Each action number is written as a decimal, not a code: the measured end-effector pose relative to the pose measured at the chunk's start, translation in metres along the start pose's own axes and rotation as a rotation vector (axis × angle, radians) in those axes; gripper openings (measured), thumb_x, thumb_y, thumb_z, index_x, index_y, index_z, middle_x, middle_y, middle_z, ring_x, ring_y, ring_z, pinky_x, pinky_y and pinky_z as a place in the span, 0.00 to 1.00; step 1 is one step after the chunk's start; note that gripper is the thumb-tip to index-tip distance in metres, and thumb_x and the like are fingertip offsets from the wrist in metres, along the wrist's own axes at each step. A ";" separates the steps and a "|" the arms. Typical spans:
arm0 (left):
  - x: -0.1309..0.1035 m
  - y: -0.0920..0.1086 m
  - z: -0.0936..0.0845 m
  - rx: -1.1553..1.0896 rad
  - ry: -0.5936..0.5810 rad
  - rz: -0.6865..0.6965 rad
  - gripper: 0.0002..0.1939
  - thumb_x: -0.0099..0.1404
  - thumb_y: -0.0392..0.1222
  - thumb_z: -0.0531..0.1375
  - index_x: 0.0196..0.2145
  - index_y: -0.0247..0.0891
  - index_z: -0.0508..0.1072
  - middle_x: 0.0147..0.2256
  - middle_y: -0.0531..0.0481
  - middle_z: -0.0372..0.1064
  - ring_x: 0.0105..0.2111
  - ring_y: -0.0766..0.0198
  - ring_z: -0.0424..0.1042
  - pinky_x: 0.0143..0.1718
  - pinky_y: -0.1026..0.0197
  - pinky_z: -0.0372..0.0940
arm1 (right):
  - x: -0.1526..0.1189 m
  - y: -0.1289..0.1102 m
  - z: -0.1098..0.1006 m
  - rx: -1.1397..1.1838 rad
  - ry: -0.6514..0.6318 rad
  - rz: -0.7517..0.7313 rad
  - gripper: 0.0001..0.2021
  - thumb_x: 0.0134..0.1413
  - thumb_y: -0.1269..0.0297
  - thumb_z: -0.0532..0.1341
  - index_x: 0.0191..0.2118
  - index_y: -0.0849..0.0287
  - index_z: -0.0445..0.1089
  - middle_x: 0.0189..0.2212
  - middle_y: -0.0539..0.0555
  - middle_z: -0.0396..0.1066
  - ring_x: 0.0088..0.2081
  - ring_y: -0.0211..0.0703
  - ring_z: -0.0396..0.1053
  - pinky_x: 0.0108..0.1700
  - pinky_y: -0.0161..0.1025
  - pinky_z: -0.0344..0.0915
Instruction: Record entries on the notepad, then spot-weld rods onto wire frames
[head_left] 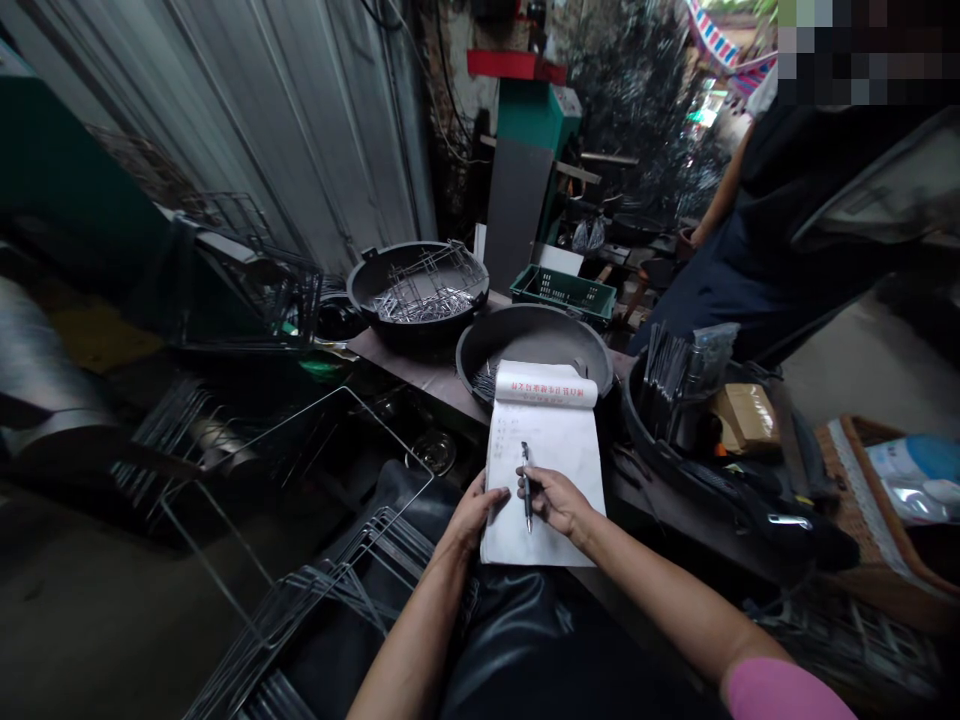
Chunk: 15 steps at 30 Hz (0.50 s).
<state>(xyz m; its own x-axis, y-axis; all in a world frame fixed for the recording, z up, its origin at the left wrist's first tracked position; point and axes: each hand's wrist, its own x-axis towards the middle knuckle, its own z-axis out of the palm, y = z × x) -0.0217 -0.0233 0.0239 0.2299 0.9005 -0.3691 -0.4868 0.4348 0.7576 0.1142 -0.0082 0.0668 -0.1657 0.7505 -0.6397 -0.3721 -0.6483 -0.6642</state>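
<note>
A white paper pad point(559, 470) with faint handwriting lies tilted over my lap, its top sheets folded back to show a line of red print. My left hand point(474, 512) grips the pad's left edge, the thumb resting on the page. In my right hand point(555, 500) is a dark pen point(528, 505), pinched between thumb and fingers with its tip pointing toward me, over the lower part of the page. Behind the pad's top edge stands a round black pan point(536, 325) with some metal pieces in it.
Another black pan point(420, 320) holds many small metal pieces and a wire frame. A green crate point(562, 290) stands behind. Bent wire frames point(322, 580) lie at my left. On the right are a tub point(637, 420) with rods, a wicker basket point(862, 500) and a standing person point(757, 220).
</note>
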 end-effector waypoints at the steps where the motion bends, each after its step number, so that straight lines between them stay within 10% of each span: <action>1: 0.000 0.000 0.000 -0.003 -0.003 0.001 0.31 0.45 0.34 0.62 0.49 0.34 0.62 0.34 0.45 0.72 0.31 0.58 0.71 0.34 0.59 0.64 | -0.001 -0.001 -0.002 0.000 0.005 0.006 0.04 0.46 0.69 0.59 0.29 0.64 0.65 0.18 0.49 0.62 0.19 0.31 0.62 0.12 0.25 0.44; 15: -0.002 0.002 0.002 -0.031 -0.001 -0.025 0.35 0.44 0.34 0.62 0.51 0.34 0.60 0.37 0.43 0.72 0.32 0.57 0.71 0.32 0.59 0.64 | -0.027 -0.006 -0.016 0.261 0.055 0.066 0.05 0.53 0.71 0.53 0.32 0.66 0.64 0.19 0.51 0.64 0.18 0.30 0.63 0.09 0.22 0.46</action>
<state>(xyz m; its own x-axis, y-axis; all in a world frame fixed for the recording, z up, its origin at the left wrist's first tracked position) -0.0216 -0.0244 0.0268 0.2431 0.8893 -0.3874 -0.5069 0.4569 0.7309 0.1352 -0.0267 0.0824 -0.1499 0.6950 -0.7032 -0.5865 -0.6351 -0.5027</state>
